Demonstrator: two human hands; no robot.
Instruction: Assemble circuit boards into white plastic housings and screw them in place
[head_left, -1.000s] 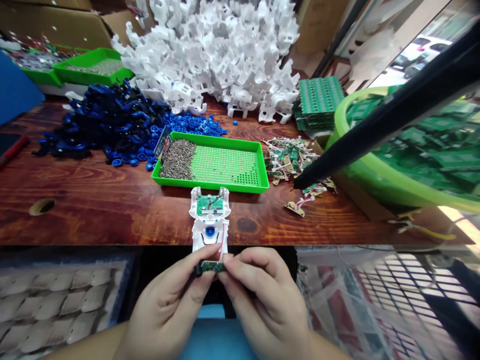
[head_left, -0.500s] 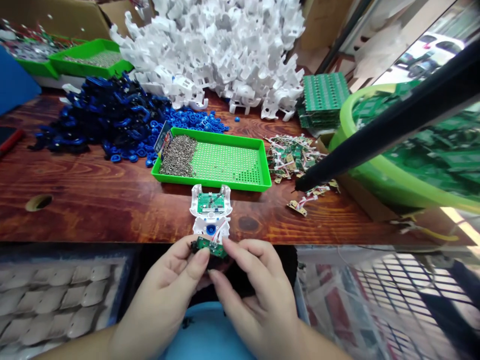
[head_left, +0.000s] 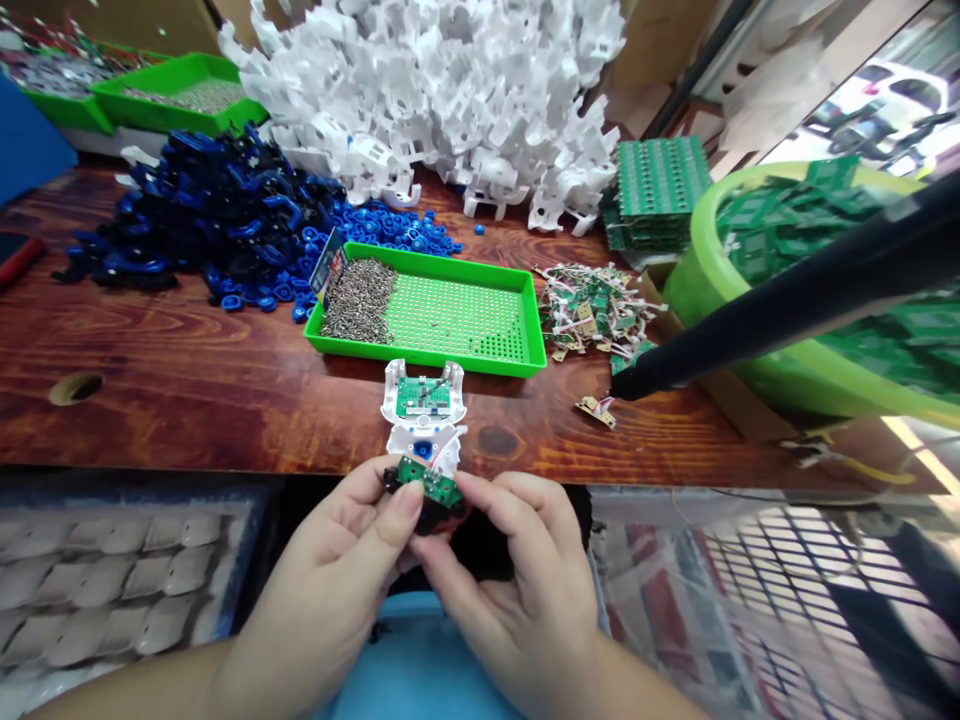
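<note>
A small green circuit board (head_left: 429,481) on a dark plastic part (head_left: 433,517) is held between both hands at the table's front edge. My left hand (head_left: 337,555) is closed on it, thumb pressed on the board's face. Fingertips of my right hand (head_left: 517,570) pinch the right end of the same piece. Just beyond lies a white plastic shell (head_left: 447,458) with a blue round button (head_left: 424,449) in it; thin wires run over it toward the board. Another white shell half (head_left: 391,402) behind it carries a green board (head_left: 422,398).
A green tray (head_left: 480,364) holds many small screws (head_left: 358,305). Blue and black parts (head_left: 217,220) and white shells (head_left: 450,100) are heaped behind. At right are wired boards (head_left: 592,305), a green tub (head_left: 701,250) and a black pole-like tool (head_left: 750,340) slanting in.
The board in my hands has tilted, its right end lower and more of the dark part showing beneath. The whole view has shifted slightly; both hands keep their grip.
</note>
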